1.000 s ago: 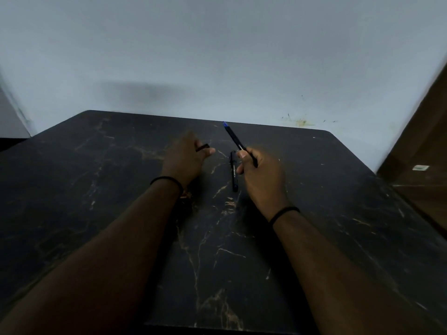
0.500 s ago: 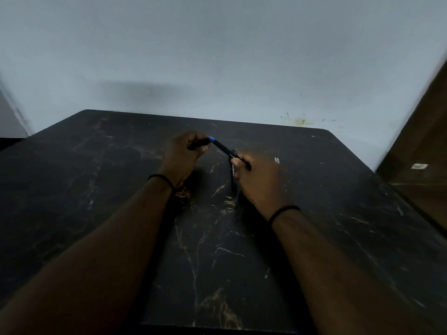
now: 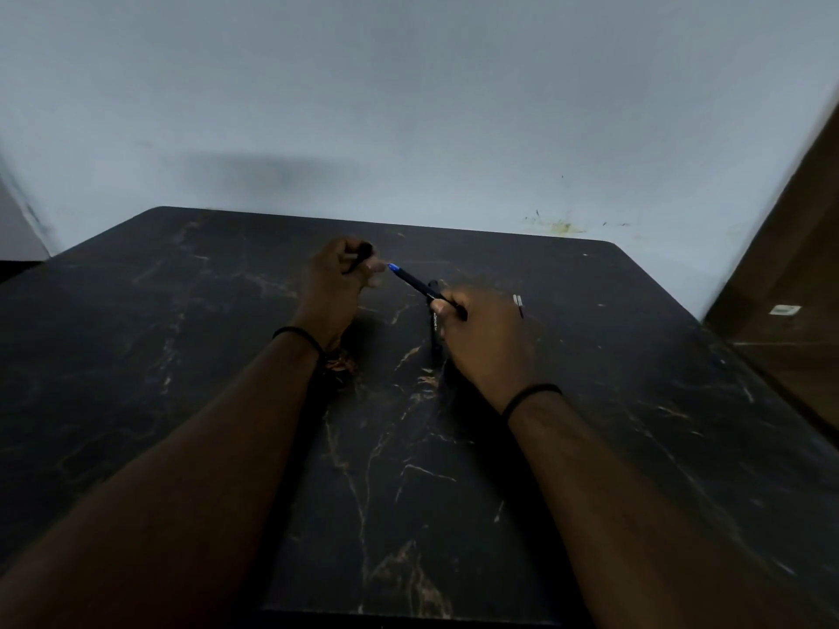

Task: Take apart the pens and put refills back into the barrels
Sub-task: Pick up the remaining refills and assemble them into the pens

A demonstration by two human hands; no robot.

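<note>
Right hand (image 3: 481, 329) pinches a black pen (image 3: 420, 286) near its lower end, fingers closed on it, blue end pointing up-left toward the left hand (image 3: 338, 283). Left hand curled shut around a small black piece (image 3: 363, 255), looks like a cap or end piece; something pale shows beside it in the fingers, too small to name. Blue tip sits just beside the left fingertips, may be touching, can't tell.

Second black pen (image 3: 434, 329) lies on the dark marbled table (image 3: 181, 356), just beside the right hand and partly hidden by it, under the held pen. Looks whole, probably untouched. A thin pale stick with a reddish end (image 3: 519, 304) lies on the table right of the right hand, maybe a refill, not sure.

Progress, my guess: early. One pen partway apart, cap piece off in the left hand. Can't see whether its refill is in or out. Left to do: finish this pen, refill back in the barrel, then the pen on the table.
</note>
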